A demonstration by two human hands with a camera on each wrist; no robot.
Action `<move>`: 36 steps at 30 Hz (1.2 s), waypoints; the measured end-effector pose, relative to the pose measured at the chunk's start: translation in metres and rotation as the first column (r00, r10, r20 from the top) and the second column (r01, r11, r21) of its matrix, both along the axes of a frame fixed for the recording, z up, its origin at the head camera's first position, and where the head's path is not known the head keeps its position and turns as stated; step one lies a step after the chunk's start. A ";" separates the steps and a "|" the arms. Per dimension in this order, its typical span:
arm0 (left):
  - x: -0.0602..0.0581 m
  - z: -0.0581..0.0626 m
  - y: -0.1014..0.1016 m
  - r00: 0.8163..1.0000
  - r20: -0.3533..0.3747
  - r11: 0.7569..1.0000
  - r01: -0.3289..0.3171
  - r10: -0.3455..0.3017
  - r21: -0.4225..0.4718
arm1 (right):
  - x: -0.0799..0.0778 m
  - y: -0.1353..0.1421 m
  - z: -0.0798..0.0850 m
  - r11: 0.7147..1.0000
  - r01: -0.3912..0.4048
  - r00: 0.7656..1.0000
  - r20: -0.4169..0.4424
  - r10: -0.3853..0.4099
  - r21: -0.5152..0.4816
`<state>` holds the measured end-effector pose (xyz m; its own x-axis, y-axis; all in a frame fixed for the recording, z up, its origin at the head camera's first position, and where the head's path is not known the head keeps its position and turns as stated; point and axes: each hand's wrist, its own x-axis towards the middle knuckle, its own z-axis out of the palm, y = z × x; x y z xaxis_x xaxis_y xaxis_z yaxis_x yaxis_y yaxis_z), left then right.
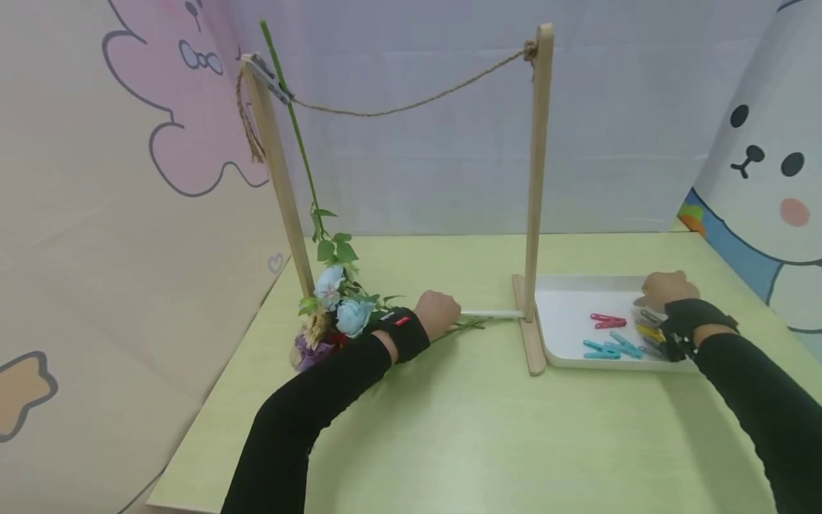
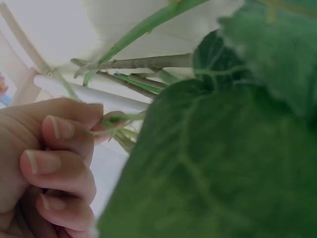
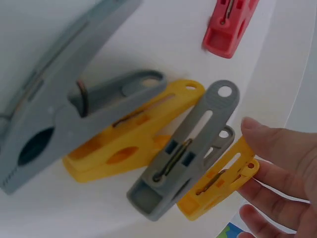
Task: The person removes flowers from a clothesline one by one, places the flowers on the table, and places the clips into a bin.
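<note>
My left hand (image 1: 438,313) is over the table beside a bunch of artificial flowers (image 1: 354,318). In the left wrist view its thumb and forefinger pinch a thin green stem (image 2: 130,117), and a large leaf (image 2: 198,163) covers much of the scene. My right hand (image 1: 669,291) is at the right part of a white tray (image 1: 559,343). There it pinches the handle end of a yellow clothespin (image 3: 218,183), which lies against a grey clothespin (image 3: 185,153). A second yellow clothespin (image 3: 129,141) and a larger-looking grey one (image 3: 64,99) lie close by.
A rope (image 1: 366,114) runs between two wooden posts (image 1: 541,157). At its left end a grey clothespin (image 1: 270,80) clips a long green stem (image 1: 302,150), flower head downward. Red clothespins (image 1: 607,321) and blue clothespins (image 1: 602,350) lie in the tray. A white rod (image 1: 491,314) reaches the right post's foot.
</note>
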<state>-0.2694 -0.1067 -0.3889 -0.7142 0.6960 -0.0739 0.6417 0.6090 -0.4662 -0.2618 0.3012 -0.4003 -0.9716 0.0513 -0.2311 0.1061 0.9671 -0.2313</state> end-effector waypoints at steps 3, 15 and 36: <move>0.000 0.002 -0.002 1.000 0.028 1.000 -0.011 0.011 0.013 | -0.001 -0.002 -0.002 1.000 -0.009 1.000 -0.025 0.009 0.005; 0.005 0.011 -0.003 0.996 0.070 0.995 -0.059 0.053 0.085 | -0.006 -0.003 -0.010 0.999 -0.028 0.999 -0.045 0.029 0.015; 0.005 0.020 -0.009 0.988 0.143 0.984 -0.086 0.063 0.157 | 0.003 0.016 -0.003 0.967 0.086 0.992 -0.066 -0.105 -0.242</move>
